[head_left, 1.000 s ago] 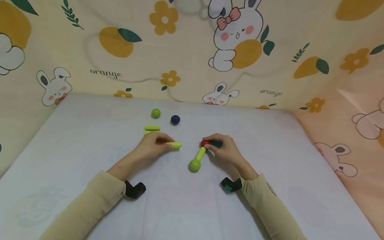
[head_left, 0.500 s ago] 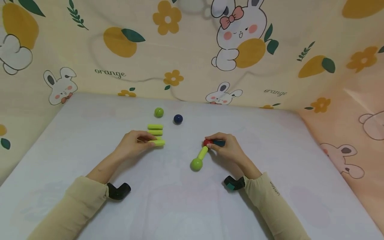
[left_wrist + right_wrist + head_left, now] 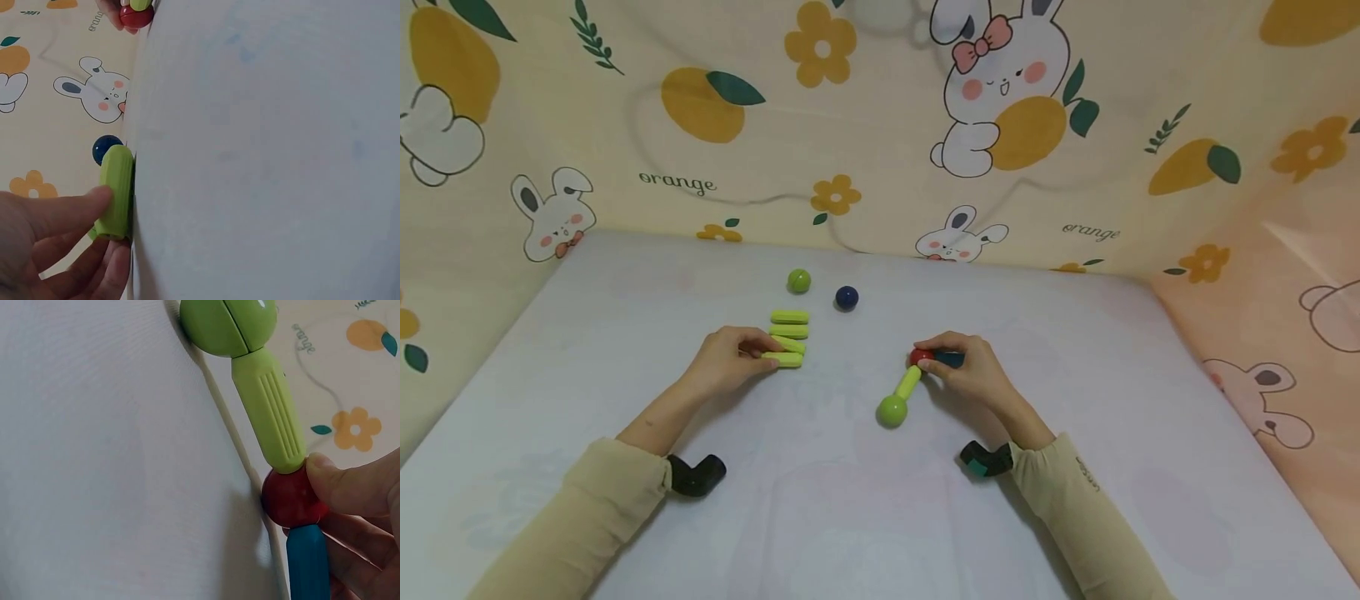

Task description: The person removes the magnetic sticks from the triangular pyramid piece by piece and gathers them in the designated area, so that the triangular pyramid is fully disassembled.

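My left hand (image 3: 727,358) pinches a yellow-green rod (image 3: 783,360), thumb against its side in the left wrist view, the nearest of a row of similar rods. Directly behind it lies a second rod (image 3: 790,344), slightly slanted, close by the fingers. My right hand (image 3: 966,367) grips a red ball (image 3: 294,497) between thumb and fingers. Joined to that ball are a blue rod (image 3: 308,562) and a yellow-green ribbed rod (image 3: 269,409). A green ball (image 3: 892,411) caps the far end of the ribbed rod.
Two more yellow-green rods continue the row, the farthest rod (image 3: 790,317) at its back. Beyond them sit a loose green ball (image 3: 799,281) and a dark blue ball (image 3: 847,298). A printed cloth (image 3: 880,133) rises at the back of the white-covered table (image 3: 850,517).
My left hand has moved left with its rod, from out near the middle to the front of the row, and lowered it there. My right hand stays with the red ball.
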A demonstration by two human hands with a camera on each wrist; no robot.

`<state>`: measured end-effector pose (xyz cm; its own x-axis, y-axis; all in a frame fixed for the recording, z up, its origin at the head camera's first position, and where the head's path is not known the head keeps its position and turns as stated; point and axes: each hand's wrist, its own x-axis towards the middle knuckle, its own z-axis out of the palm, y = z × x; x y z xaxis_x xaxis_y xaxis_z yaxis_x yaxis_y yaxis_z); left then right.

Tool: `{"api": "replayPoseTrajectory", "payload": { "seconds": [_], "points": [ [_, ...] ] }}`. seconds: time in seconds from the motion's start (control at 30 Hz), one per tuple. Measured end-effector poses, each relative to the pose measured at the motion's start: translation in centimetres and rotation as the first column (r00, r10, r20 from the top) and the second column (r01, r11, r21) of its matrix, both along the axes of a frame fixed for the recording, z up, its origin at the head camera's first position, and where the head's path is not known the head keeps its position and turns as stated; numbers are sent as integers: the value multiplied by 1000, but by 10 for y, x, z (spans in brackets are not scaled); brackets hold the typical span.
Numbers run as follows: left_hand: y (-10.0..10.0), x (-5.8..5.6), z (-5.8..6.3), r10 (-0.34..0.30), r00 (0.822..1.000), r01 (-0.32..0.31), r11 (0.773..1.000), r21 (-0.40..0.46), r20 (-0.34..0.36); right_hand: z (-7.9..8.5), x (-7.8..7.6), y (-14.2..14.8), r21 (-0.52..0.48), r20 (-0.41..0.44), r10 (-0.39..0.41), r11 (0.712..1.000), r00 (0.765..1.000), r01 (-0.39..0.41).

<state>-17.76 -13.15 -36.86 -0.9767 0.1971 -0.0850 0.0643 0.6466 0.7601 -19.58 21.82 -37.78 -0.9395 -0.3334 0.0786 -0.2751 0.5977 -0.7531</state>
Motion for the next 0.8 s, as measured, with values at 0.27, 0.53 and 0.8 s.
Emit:
{"api": "replayPoseTrajectory", "payload": {
  "seconds": [0.27,0.53,0.8],
  "points": [
    [2,-6,-3,32,999,-31,999,12,-17,-1,0,0,-15,-7,11,1000,1000,-11],
    [4,-8,-3,57,997,-57,998,14,-48,1,2,-1,-16,-8,-1,1000,1000,0],
    [12,-4,6,95,991,-93,995,22,-96,3,3,-3,-20,-18,-25,999,1000,25]
  ]
}}
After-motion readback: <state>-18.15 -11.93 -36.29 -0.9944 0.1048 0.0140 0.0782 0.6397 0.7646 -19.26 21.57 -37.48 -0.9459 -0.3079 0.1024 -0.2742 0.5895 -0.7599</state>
